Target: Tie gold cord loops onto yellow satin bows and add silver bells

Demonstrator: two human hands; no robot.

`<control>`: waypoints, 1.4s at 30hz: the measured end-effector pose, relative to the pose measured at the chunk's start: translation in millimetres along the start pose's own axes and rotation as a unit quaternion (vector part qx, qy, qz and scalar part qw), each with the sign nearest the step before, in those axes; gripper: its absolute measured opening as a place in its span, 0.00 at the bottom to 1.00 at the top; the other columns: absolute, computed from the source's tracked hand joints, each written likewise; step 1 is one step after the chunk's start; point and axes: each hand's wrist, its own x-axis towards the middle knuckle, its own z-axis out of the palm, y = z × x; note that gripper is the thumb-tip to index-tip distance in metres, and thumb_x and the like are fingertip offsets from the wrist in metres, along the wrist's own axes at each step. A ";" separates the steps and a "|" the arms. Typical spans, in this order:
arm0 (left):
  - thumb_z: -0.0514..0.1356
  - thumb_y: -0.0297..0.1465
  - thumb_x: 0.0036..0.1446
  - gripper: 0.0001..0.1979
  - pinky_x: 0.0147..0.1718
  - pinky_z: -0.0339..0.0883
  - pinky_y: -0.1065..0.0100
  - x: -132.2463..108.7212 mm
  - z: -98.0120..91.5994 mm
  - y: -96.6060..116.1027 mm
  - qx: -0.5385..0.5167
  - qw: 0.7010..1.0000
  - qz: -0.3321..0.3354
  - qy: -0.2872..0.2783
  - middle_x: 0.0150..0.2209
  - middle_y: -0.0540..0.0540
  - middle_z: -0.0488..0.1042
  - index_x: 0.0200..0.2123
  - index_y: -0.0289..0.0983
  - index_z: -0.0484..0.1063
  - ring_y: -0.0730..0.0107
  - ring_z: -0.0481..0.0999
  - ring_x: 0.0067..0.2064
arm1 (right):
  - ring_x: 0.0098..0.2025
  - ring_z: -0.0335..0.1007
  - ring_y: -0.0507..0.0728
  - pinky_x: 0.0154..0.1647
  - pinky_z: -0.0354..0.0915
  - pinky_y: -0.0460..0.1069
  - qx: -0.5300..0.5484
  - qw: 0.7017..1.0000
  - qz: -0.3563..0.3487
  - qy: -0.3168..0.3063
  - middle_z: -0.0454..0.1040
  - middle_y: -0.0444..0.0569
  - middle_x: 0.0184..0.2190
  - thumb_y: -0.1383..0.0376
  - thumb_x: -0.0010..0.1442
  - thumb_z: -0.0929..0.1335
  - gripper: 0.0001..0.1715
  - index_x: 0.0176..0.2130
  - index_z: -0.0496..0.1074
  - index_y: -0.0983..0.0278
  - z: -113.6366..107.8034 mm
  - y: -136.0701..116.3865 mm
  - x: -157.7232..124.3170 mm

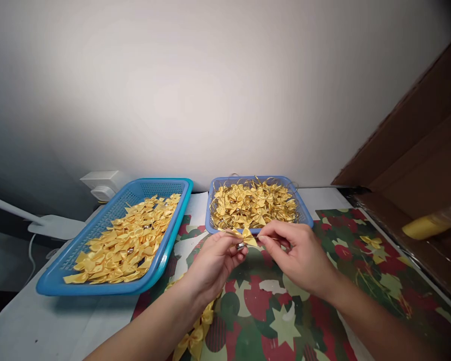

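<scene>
My left hand (214, 263) and my right hand (295, 253) meet in front of the smaller blue basket (306, 213). Between their pinched fingertips is one small yellow satin bow (247, 237), with a thin gold cord at its left and something small and silvery under it. The smaller basket is heaped with yellow bows and loops of gold cord (253, 203). A larger blue basket (108, 288) at the left holds a flat layer of yellow bows (128, 243). Under my left forearm lie a few more yellow bows (195, 336).
Red and green patterned paper (285, 311) covers the white table (41, 326) under my hands. A white lamp base (56, 225) and a white socket (101, 183) sit behind the large basket. A brown wooden frame (417, 165) and a yellow tube (430, 225) are at the right.
</scene>
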 end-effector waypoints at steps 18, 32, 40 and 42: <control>0.66 0.25 0.37 0.09 0.23 0.66 0.77 2.8 -1.9 -1.1 0.018 1.000 -0.016 0.005 0.18 0.52 0.68 0.18 0.33 0.67 0.78 0.70 0.23 | 0.24 0.60 0.50 0.25 0.55 0.45 0.002 1.000 -0.006 -0.008 0.67 0.42 0.21 0.72 0.62 0.63 0.11 0.28 0.69 0.64 4.1 4.3 -1.4; 0.68 0.27 0.35 0.11 0.24 0.64 0.76 2.8 1.4 -8.4 0.000 0.999 0.042 0.016 0.20 0.52 0.71 0.22 0.33 0.68 0.77 0.70 0.23 | 0.25 0.57 0.50 0.24 0.55 0.44 0.176 0.974 0.139 0.027 0.64 0.42 0.23 0.64 0.62 0.63 0.11 0.29 0.67 0.64 31.9 9.8 -8.8; 0.69 0.26 0.33 0.12 0.27 0.66 0.75 5.0 0.6 -9.9 -0.004 0.999 0.032 0.019 0.21 0.51 0.71 0.21 0.32 0.68 0.78 0.70 0.24 | 0.28 0.62 0.50 0.28 0.60 0.44 0.236 0.959 0.153 0.040 0.67 0.43 0.25 0.62 0.64 0.63 0.11 0.31 0.68 0.64 43.0 12.6 -13.6; 0.69 0.26 0.33 0.12 0.27 0.66 0.74 5.6 -0.4 -11.1 -0.003 0.999 0.028 0.019 0.21 0.51 0.71 0.20 0.32 0.68 0.78 0.70 0.24 | 0.28 0.63 0.50 0.29 0.61 0.44 0.244 0.957 0.153 0.045 0.68 0.42 0.25 0.62 0.64 0.64 0.11 0.31 0.68 0.64 44.4 12.6 -14.3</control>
